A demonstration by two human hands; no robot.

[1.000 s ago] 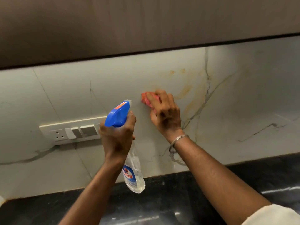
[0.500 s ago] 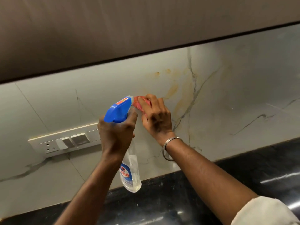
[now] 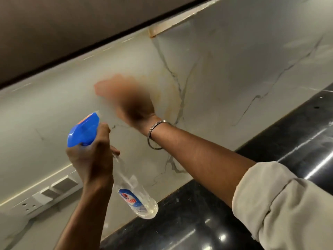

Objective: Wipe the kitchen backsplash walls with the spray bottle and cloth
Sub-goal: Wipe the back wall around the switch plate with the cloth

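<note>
Grips spray bottle [image 3: 134, 194] in left hand [image 3: 91, 159] at 8 o'clock, nozzle wallward for respraying; wipes cloth [image 3: 105, 87] with right hand [image 3: 134, 105], grip blurred, cannot tell.

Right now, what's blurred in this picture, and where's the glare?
Head view: the right hand and its pinkish-red cloth are smeared by motion blur. Head view: the left hand and spray bottle are sharp. Head view: bright glare streaks cross the black countertop.
</note>
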